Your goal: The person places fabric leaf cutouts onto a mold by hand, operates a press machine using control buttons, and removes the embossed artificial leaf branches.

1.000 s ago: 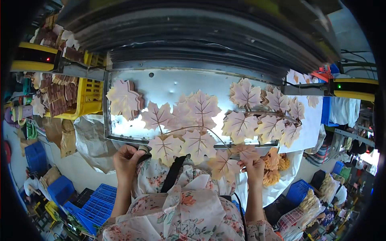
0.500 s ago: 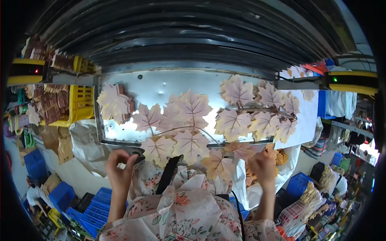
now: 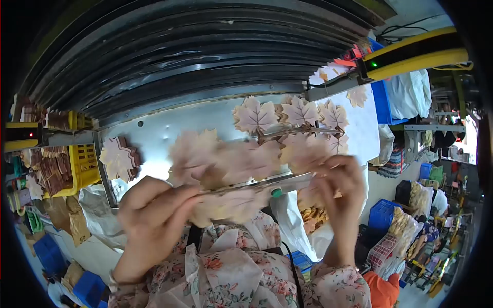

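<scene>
A spray of artificial maple leaves [image 3: 249, 160], pale pink and yellow and smeared by motion, stretches between my two hands over the metal tray's front edge. My left hand [image 3: 154, 220] is closed at its left end, thumb and fingers pinched near the stem. At the right end my right hand [image 3: 339, 192] has its fingers curled on a leaf; the exact grip point is blurred. Behind it, a pile of finished-looking leaf sprays [image 3: 300, 113] lies at the right of the metal tray [image 3: 164, 123]. A stack of loose leaves [image 3: 119, 158] sits at the tray's left.
Dark ridged panels [image 3: 205, 56] rise behind the tray. A yellow crate [image 3: 84, 159] with bundled leaves stands left. Yellow-and-black sensor bars [image 3: 416, 54] flank the sides. A white bag [image 3: 290, 220] with orange leaves hangs below the tray. Blue crates [image 3: 382, 218] stand on the floor.
Both hands have come up and forward, and the leaf spray that lay on the tray edge is now held between them. The view has tilted and shifted right.
</scene>
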`<state>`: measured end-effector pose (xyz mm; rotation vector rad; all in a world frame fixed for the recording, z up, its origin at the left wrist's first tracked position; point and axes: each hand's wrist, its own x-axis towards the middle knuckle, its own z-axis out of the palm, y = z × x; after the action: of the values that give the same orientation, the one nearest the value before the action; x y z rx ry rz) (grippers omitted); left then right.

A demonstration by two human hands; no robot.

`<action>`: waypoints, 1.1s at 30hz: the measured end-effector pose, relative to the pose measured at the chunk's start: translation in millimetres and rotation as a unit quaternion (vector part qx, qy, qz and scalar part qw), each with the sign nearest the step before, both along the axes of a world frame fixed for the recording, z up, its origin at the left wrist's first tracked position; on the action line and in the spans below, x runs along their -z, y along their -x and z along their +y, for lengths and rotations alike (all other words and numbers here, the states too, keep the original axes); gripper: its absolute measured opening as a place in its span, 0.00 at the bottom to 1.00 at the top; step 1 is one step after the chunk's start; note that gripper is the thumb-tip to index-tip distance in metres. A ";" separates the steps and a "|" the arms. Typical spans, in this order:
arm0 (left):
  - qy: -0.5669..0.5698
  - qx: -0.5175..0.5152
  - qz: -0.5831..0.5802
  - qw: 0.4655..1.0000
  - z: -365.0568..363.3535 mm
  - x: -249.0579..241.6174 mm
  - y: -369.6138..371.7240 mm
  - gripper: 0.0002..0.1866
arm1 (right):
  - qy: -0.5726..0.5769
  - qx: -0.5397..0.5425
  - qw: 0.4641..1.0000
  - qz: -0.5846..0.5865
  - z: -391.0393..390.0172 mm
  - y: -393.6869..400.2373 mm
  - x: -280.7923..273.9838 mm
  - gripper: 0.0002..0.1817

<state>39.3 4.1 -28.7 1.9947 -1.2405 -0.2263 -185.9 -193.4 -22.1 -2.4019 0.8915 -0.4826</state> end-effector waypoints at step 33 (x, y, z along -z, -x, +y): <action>-0.061 -0.148 0.051 0.986 19.3 101.1 -8.4 0.16 | 0.232 -0.015 0.964 0.133 -49.2 -9.2 65.9 0.24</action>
<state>47.7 23.4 -129.8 2.2129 -0.8716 -0.2579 -176.7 -242.6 -88.0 -2.9584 0.9311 -0.3952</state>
